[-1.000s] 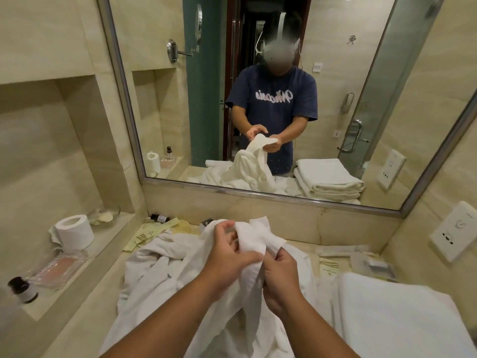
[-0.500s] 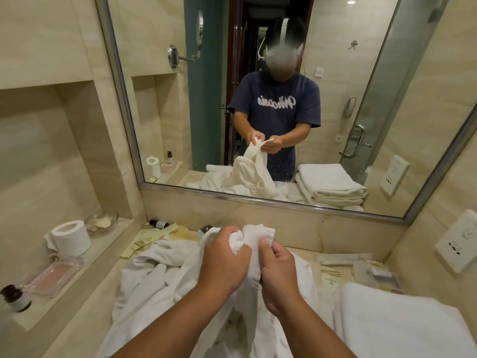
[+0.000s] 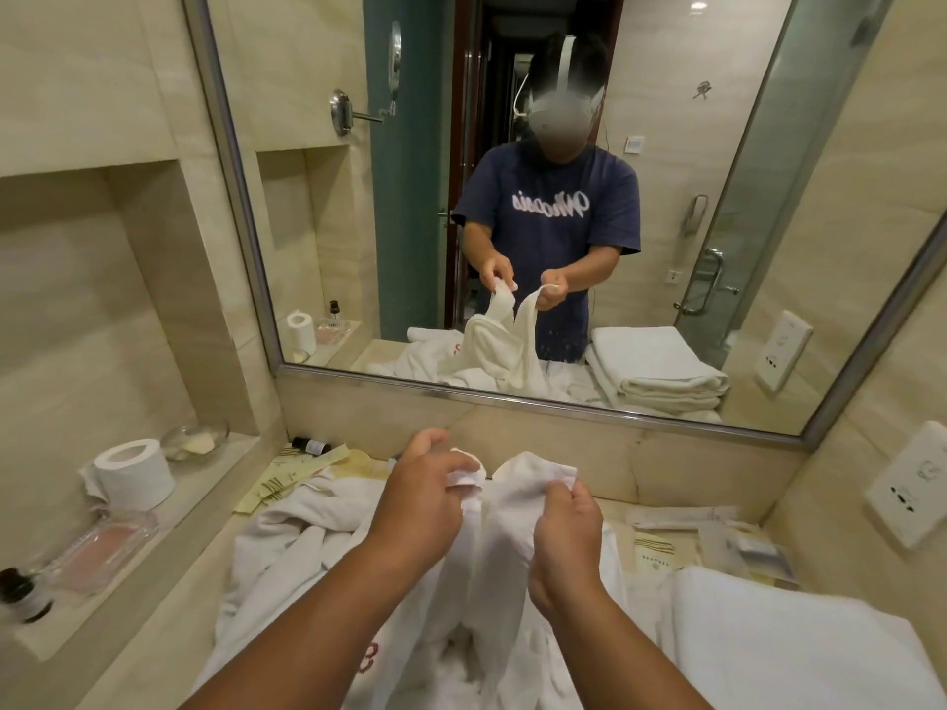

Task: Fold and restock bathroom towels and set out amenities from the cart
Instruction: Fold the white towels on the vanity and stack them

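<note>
Over the vanity counter I hold up a white towel [image 3: 505,530]. My left hand [image 3: 425,497] grips one part of its top edge and my right hand [image 3: 566,535] pinches the other part, a short gap between them. The towel's lower part hangs down onto a heap of crumpled white towels [image 3: 302,545] on the counter. A stack of folded white towels [image 3: 779,638] lies at the lower right. Amenity packets [image 3: 661,550] lie flat behind that stack, and more yellowish packets [image 3: 302,468] lie at the back left.
The left wall niche holds a toilet roll [image 3: 136,471], a glass dish [image 3: 197,440], a clear soap tray [image 3: 100,550] and a small dark bottle [image 3: 20,599]. Another small bottle [image 3: 312,445] lies by the mirror [image 3: 512,197]. A wall socket [image 3: 917,484] is on the right.
My hands were close together on one bunched piece of towel. Now they have drawn apart sideways, spreading the towel's top edge, and the view has tilted slightly down.
</note>
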